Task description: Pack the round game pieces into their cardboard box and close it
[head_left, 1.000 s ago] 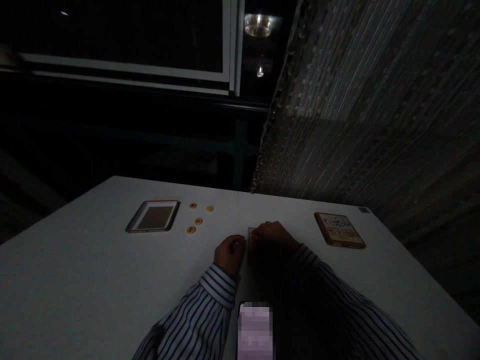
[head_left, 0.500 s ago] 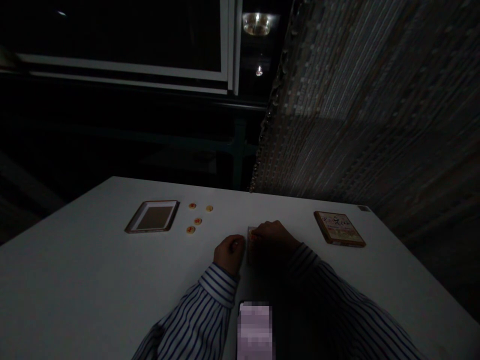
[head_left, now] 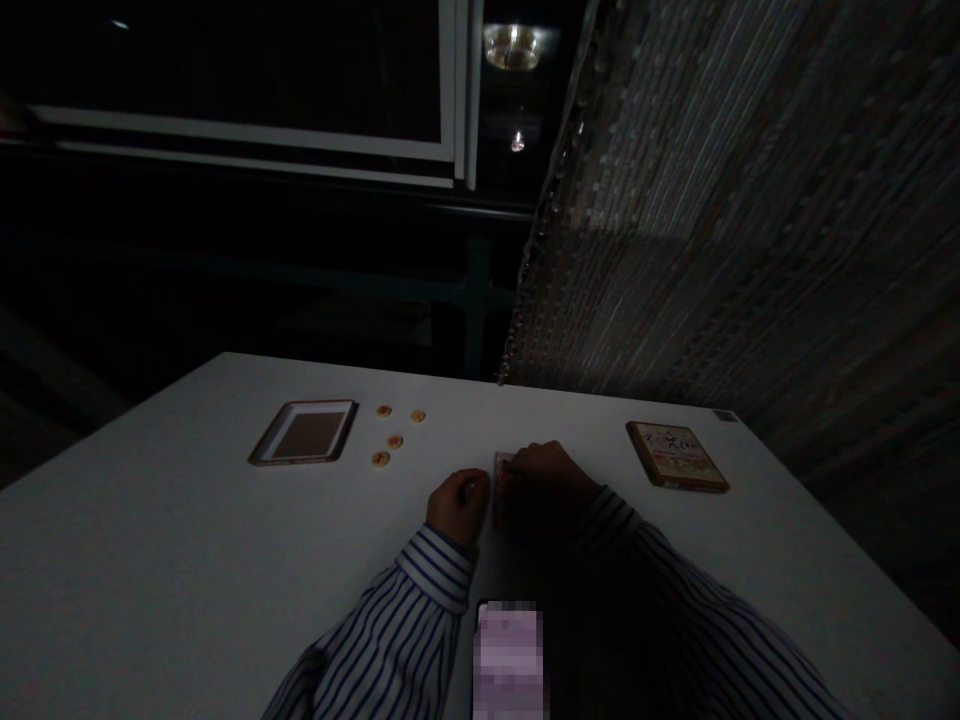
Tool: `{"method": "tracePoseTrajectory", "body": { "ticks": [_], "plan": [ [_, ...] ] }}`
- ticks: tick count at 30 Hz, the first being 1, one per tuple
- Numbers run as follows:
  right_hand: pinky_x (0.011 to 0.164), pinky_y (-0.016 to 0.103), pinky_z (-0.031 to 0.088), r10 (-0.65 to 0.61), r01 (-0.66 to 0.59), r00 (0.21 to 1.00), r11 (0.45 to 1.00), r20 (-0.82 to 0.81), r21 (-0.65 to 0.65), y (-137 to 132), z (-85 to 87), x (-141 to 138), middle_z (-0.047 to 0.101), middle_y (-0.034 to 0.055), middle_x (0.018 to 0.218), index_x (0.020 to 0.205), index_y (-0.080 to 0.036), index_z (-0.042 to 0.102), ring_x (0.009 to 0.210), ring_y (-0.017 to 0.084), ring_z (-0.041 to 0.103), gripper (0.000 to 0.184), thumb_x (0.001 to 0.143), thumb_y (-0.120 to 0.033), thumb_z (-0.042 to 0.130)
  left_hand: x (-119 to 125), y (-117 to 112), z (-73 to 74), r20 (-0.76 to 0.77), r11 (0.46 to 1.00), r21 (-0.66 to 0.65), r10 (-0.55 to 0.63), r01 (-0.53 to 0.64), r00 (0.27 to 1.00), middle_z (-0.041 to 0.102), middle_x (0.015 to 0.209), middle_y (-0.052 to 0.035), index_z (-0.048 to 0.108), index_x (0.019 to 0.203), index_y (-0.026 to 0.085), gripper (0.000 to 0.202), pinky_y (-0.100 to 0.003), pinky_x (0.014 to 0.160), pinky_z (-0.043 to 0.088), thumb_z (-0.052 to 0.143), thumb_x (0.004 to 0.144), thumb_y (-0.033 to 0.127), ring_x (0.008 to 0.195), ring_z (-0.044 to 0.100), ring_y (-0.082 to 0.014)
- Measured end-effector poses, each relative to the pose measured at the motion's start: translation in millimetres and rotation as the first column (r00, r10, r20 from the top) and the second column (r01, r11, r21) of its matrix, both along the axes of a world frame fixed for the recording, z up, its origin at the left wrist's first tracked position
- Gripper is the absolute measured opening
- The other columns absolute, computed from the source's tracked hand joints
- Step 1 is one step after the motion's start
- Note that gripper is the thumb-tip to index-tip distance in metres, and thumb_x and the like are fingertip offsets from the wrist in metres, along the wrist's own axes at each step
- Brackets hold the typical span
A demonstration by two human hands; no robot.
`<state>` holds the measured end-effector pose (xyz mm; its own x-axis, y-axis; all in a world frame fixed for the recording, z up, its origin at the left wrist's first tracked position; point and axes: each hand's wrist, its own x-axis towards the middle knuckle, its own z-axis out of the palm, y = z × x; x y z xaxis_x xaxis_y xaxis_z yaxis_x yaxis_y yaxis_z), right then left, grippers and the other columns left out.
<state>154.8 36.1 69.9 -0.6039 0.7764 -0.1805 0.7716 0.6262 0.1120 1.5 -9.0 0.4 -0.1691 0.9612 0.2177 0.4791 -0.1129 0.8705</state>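
Observation:
Curled and closed, my left hand (head_left: 459, 507) rests on the table just left of a small, narrow clear box (head_left: 499, 500). Whether anything is inside its fingers is hidden. My right hand (head_left: 547, 475) bends over the far end of the box, its fingers closed and pointing down at it. What those fingers hold is too dark to make out, and the hand covers much of the box. Several round xiangqi pieces (head_left: 394, 441) with red marks lie scattered to the left, beyond my left hand.
A shallow open box part (head_left: 259, 460) lies at the left. To the right is a flat box (head_left: 682, 457) with printed characters. A phone (head_left: 508, 650) with a blurred screen lies near me on the white table (head_left: 187, 560). A string curtain (head_left: 637, 250) hangs behind the far edge.
Almost nothing differs. Both hands keep their places by the clear box, and the view has shifted very slightly.

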Motion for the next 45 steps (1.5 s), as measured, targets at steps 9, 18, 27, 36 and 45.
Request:
{"method": "tracePoseTrajectory", "body": {
  "ticks": [9, 18, 27, 36, 45],
  "plan": [
    [0.068, 0.031, 0.034, 0.006, -0.006, 1.0, 1.0, -0.015, 0.025, -3, 1.1, 0, 0.063, 0.0074, 0.09, 0.09, -0.022, 0.059, 0.084, 0.02, 0.056, 0.03, 0.084, -0.037, 0.035, 0, 0, 1.7, -0.027, 1.0, -0.006, -0.008, 0.008, 1.0, 0.067, 0.078, -0.0049, 0.064, 0.08, 0.016, 0.023, -0.027, 0.067, 0.047, 0.048, 0.072, 0.03, 0.071, 0.06, -0.0147],
    [0.071, 0.032, 0.033, 0.005, -0.005, 1.0, 1.0, -0.008, -0.011, -1, 1.7, -1, 0.062, 0.0069, 0.093, 0.092, -0.023, 0.059, 0.087, 0.02, 0.055, 0.029, 0.084, -0.038, 0.035, 0, 0, 1.1, -0.018, 1.0, -0.024, -0.011, 0.01, 1.0, 0.066, 0.076, -0.0037, 0.063, 0.081, 0.016, 0.022, -0.026, 0.065, 0.047, 0.048, 0.072, 0.03, 0.068, 0.059, -0.0139],
    [0.071, 0.031, 0.033, 0.0, 0.002, 0.997, 1.0, -0.077, 0.016, -4, 7.9, 12, 0.063, 0.006, 0.09, 0.092, -0.024, 0.059, 0.086, 0.02, 0.055, 0.026, 0.081, -0.039, 0.04, 1, -1, 4.3, -0.002, 1.0, -0.02, 0.005, -0.005, 1.0, 0.067, 0.077, -0.0043, 0.064, 0.078, 0.017, 0.022, -0.028, 0.066, 0.048, 0.049, 0.07, 0.03, 0.069, 0.06, -0.015],
    [0.067, 0.032, 0.034, -0.012, 0.014, 0.999, 0.999, -0.049, 0.041, -7, 1.6, 22, 0.063, 0.008, 0.083, 0.082, -0.019, 0.06, 0.081, 0.021, 0.056, 0.024, 0.079, -0.037, 0.044, 0, 0, -2.0, -0.013, 1.0, -0.011, -0.011, 0.011, 1.0, 0.067, 0.078, -0.0045, 0.063, 0.08, 0.017, 0.023, -0.028, 0.067, 0.048, 0.048, 0.072, 0.031, 0.07, 0.06, -0.0151],
    [0.069, 0.031, 0.035, -0.016, 0.016, 1.0, 1.0, -0.009, 0.012, -7, 3.7, 19, 0.063, 0.0079, 0.086, 0.083, -0.02, 0.06, 0.082, 0.02, 0.056, 0.027, 0.081, -0.038, 0.041, 0, 1, -2.1, 0.0, 1.0, -0.008, -0.009, 0.009, 1.0, 0.067, 0.078, -0.004, 0.064, 0.079, 0.017, 0.022, -0.027, 0.068, 0.048, 0.048, 0.072, 0.031, 0.071, 0.061, -0.0149]
  ]
}}
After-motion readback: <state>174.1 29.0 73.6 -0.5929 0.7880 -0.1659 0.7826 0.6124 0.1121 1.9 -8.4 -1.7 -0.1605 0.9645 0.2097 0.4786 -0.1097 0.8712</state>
